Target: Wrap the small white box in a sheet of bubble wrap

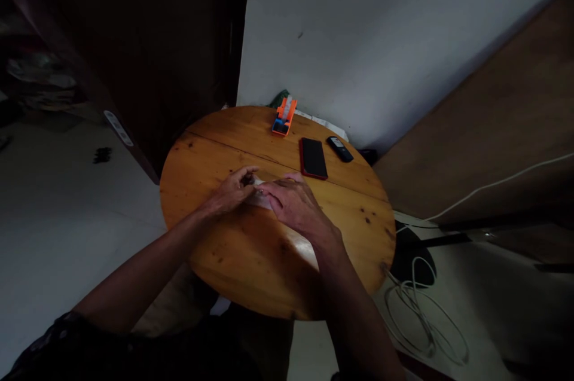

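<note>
A small white piece (262, 201), flat and like paper, lies on the round wooden table between my two hands. My left hand (237, 188) curls its thumb and fingers onto the left end of this piece. From the right, my right hand (293, 198) covers the other end, thumb and fingers drawn together over it. The fingertips of both hands nearly meet near the middle of the white piece. Part of it is hidden beneath the fingers, and the dim light blurs its detail.
The round wooden table (354, 231) carries an orange and blue tape dispenser (284, 116), a dark phone with a red edge (313, 158) and a small black keypad phone (340, 149). Behind stands a pale wall. A coiled white cable (417, 309) lies on the floor at right.
</note>
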`<state>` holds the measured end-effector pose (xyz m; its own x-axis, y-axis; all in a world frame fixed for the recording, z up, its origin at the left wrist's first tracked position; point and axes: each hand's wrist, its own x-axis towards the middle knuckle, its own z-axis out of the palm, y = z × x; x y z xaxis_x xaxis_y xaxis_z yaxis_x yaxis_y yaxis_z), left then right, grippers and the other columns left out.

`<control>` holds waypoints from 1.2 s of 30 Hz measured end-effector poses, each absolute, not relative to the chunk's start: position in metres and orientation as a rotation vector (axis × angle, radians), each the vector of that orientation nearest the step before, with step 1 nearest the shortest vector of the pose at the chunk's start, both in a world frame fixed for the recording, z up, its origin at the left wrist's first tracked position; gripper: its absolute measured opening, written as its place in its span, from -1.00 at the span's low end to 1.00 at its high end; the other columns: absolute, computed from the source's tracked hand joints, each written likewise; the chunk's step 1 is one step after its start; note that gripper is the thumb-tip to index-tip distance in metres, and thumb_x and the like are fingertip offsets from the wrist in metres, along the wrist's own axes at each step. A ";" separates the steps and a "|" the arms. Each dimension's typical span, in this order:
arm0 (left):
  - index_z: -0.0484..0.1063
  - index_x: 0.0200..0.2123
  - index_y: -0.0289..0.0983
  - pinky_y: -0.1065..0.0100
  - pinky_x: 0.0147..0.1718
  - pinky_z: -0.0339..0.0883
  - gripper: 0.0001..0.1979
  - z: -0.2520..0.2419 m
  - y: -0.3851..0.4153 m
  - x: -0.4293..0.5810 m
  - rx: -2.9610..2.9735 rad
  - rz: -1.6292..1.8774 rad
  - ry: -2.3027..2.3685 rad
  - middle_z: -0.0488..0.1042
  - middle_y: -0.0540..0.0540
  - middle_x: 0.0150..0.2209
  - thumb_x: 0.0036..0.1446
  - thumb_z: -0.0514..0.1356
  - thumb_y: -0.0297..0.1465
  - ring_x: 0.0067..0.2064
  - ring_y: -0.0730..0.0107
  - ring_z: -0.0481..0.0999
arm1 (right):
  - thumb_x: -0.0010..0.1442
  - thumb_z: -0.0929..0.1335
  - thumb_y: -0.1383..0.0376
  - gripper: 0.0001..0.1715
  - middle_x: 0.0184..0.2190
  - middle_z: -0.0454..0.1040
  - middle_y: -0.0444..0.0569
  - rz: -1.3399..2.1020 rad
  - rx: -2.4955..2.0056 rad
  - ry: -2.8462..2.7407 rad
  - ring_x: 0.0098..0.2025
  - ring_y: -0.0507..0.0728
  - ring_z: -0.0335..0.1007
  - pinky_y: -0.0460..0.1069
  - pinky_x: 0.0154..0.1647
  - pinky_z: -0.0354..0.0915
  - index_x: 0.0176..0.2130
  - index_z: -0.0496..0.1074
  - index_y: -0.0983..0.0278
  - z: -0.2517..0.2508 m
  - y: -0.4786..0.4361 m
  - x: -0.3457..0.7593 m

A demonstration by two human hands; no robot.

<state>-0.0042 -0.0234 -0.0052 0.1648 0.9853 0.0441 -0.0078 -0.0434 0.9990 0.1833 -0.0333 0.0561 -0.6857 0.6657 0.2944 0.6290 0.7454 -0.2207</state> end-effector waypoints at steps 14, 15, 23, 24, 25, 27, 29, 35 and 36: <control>0.37 0.12 -0.27 0.31 -0.08 0.30 -0.36 -0.007 -0.023 -0.007 1.328 1.144 1.050 0.47 -0.12 -0.08 -0.06 0.35 -0.22 -0.08 0.29 0.46 | 0.27 0.23 0.40 -0.55 -0.24 0.64 -0.10 0.491 -1.006 -2.262 -0.22 0.13 0.54 0.07 -0.03 0.34 0.05 0.53 0.13 0.063 -0.032 0.190; 0.37 0.12 -0.26 0.30 -0.08 0.31 -0.35 -0.007 -0.022 -0.008 1.302 1.147 1.038 0.47 -0.13 -0.06 -0.07 0.36 -0.23 -0.07 0.28 0.46 | 0.28 0.23 0.39 -0.55 -0.23 0.64 -0.10 0.486 -1.017 -2.233 -0.20 0.14 0.54 0.07 -0.02 0.35 0.05 0.53 0.13 0.065 -0.031 0.192; 0.37 0.12 -0.25 0.26 -0.05 0.35 -0.36 -0.009 -0.017 -0.013 1.151 1.222 1.024 0.50 -0.14 -0.06 -0.10 0.33 -0.32 -0.06 0.28 0.50 | 0.20 0.32 0.36 -0.60 -0.15 0.63 -0.08 0.458 -1.104 -2.187 -0.08 0.19 0.54 0.12 0.05 0.34 0.02 0.51 0.15 0.064 -0.025 0.204; 0.37 0.11 -0.25 0.26 -0.04 0.35 -0.37 -0.009 -0.018 -0.013 1.142 1.230 1.025 0.50 -0.13 -0.08 -0.10 0.33 -0.33 -0.06 0.29 0.50 | 0.17 0.34 0.35 -0.57 -0.13 0.62 -0.07 0.465 -1.110 -2.189 -0.05 0.21 0.53 0.14 0.08 0.33 0.04 0.50 0.14 0.063 -0.024 0.204; 0.37 0.11 -0.25 0.26 -0.04 0.36 -0.37 -0.009 -0.018 -0.013 1.139 1.236 1.026 0.51 -0.12 -0.09 -0.09 0.33 -0.33 -0.07 0.30 0.50 | 0.15 0.36 0.35 -0.53 -0.09 0.61 -0.06 0.473 -1.111 -2.185 -0.02 0.22 0.52 0.16 0.11 0.32 0.06 0.48 0.14 0.063 -0.024 0.204; 0.37 0.12 -0.25 0.27 -0.05 0.36 -0.37 -0.009 -0.019 -0.013 1.142 1.234 1.032 0.51 -0.12 -0.08 -0.08 0.34 -0.33 -0.08 0.31 0.50 | 0.11 0.38 0.35 -0.45 -0.02 0.57 -0.02 0.503 -1.101 -2.171 0.05 0.24 0.48 0.19 0.16 0.29 0.12 0.43 0.15 0.062 -0.024 0.203; 0.36 0.13 -0.26 0.28 -0.07 0.37 -0.36 -0.010 -0.020 -0.012 1.145 1.222 1.044 0.50 -0.13 -0.06 -0.08 0.34 -0.31 -0.08 0.31 0.50 | 0.10 0.39 0.34 -0.40 0.05 0.54 0.02 0.533 -1.094 -2.158 0.10 0.24 0.44 0.20 0.18 0.28 0.15 0.40 0.16 0.059 -0.023 0.201; 0.33 0.14 -0.26 0.28 -0.08 0.37 -0.31 -0.012 -0.020 -0.011 1.206 1.200 1.056 0.47 -0.16 -0.01 -0.10 0.37 -0.26 -0.08 0.28 0.50 | 0.09 0.43 0.25 -0.45 0.06 0.51 0.09 0.544 -1.167 -2.158 0.10 0.27 0.42 0.21 0.16 0.29 0.09 0.42 0.21 0.042 -0.017 0.190; 0.34 0.14 -0.27 0.27 -0.08 0.37 -0.31 -0.012 -0.020 -0.011 1.221 1.204 1.058 0.46 -0.17 0.00 -0.10 0.37 -0.26 -0.07 0.27 0.50 | 0.08 0.43 0.25 -0.49 0.03 0.53 0.08 0.549 -1.172 -2.153 0.07 0.26 0.44 0.20 0.14 0.31 0.05 0.44 0.21 0.040 -0.017 0.188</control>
